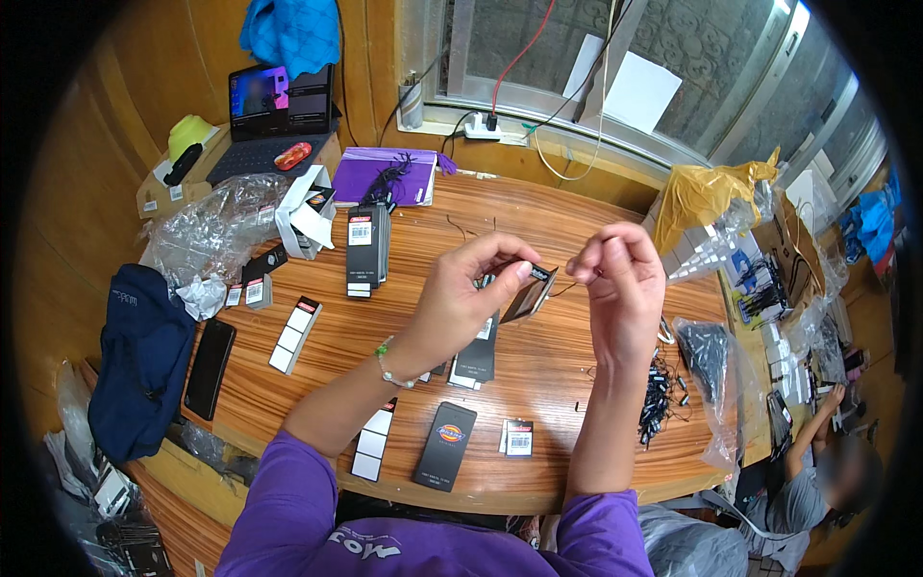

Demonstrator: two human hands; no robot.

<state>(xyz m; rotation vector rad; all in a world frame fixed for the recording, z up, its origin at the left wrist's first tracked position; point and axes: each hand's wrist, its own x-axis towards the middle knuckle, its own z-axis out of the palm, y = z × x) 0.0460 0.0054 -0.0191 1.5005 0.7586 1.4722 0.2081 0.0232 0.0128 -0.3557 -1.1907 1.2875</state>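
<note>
Hang tag point(529, 296): located just off centre at 3 o'clock, pinched by the left hand point(471, 293). The card appeared light and stiff, best held by its edges. The right hand point(620, 284) had curled fingers; its grip could not be determined. The wood-grain table point(548, 394) lay beneath; the metal-framed window point(519, 43) stood at 1 o'clock.

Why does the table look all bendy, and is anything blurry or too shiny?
In the head view, the fisheye lens bends edges, so the wooden table looks curved, with black around the picture; also in the head view, a bright streak glares at the window, another person's head is blurred, and the left hand looks fairly sharp.
</note>
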